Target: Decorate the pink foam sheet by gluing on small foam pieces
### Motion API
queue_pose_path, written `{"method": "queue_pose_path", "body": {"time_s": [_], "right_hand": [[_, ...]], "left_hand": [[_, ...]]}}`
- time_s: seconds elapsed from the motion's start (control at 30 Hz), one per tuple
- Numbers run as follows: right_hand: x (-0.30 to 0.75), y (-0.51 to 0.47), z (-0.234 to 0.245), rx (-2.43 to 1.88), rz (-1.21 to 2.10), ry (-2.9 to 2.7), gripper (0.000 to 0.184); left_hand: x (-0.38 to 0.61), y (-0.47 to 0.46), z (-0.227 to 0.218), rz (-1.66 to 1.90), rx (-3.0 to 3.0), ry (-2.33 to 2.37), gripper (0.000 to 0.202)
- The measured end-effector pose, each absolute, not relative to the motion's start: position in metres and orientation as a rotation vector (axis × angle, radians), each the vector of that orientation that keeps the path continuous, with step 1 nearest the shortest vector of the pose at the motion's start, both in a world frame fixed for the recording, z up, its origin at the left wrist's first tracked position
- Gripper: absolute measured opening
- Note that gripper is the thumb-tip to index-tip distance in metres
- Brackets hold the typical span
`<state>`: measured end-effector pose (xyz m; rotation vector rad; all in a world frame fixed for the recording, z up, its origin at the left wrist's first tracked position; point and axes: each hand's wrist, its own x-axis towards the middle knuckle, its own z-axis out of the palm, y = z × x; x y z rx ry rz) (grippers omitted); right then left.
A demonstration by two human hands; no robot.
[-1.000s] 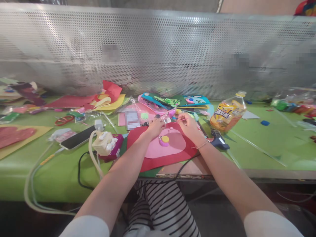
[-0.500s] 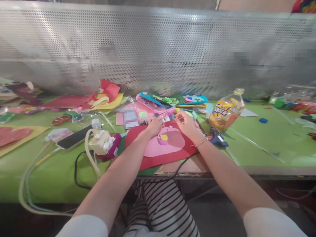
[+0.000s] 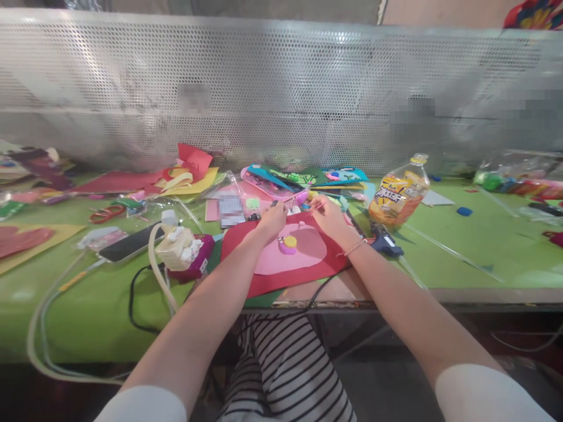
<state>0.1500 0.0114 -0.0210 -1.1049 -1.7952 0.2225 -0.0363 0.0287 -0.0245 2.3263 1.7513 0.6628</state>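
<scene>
Across the table edge in front of me lies a red sheet [image 3: 237, 249] with a pink rounded piece [image 3: 268, 264] on it. A small snail-like figure [image 3: 288, 245], purple with a yellow top, sits on the pink piece, and a tiny pink lump [image 3: 301, 224] lies near its upper edge. My left hand [image 3: 273, 220] is closed over the sheet's far edge; a small dark bit shows at its fingertips, too small to name. My right hand [image 3: 328, 215] is pinched around a thin reddish stick [image 3: 315, 208], just right of the left hand.
On the right stand a tilted plastic bottle [image 3: 398, 196] with orange contents and a dark glue gun [image 3: 386, 243]. To the left are a power adapter [image 3: 178, 249] with cables, a phone [image 3: 129, 243] and red scissors [image 3: 107, 213]. Colourful felt pieces [image 3: 303, 177] lie behind.
The view has shifted slightly, so everything sits a little further left. My left hand has tilted slightly at the sheet's far edge; the right hand keeps its pinch on the reddish stick.
</scene>
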Motion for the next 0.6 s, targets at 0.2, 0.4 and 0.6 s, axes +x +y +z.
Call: {"method": "queue_pose_path", "body": {"time_s": [0.2,0.4,0.6], "right_hand": [[0.1479,0.0050,-0.0134,-1.089,0.312,-1.701,0.008],[0.1484,0.0063,-0.0142,-1.129,0.312,-1.698,0.011],[0.1474,0.0047,-0.0124,-1.065,0.307,-1.730,0.010]], "left_hand": [[-0.0380,0.0223,-0.0232,0.775,2.379,1.624,0.023],[-0.0411,0.0283,-0.0265,0.687,2.522,1.573,0.023],[-0.0394,0.0270,-0.0252,0.815,2.397,1.636,0.032]]}}
